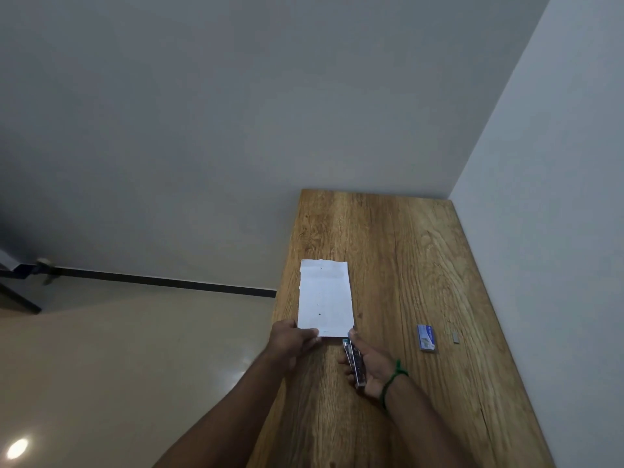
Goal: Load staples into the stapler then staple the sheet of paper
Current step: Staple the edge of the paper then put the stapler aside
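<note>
A white sheet of paper (325, 297) lies on the wooden table (398, 251) near its left edge. My left hand (294, 344) pinches the paper's near left corner. My right hand (369, 366) grips a slim dark stapler (353, 361), whose front end touches the paper's near right corner. A small blue staple box (426, 337) sits on the table to the right of my hands. Just beyond it lies a short loose strip of staples (455, 338).
The table stands in a room corner, with a grey wall behind it and a white wall (547, 163) along its right side. Left of the table is a beige floor (118, 366) with a dark skirting line.
</note>
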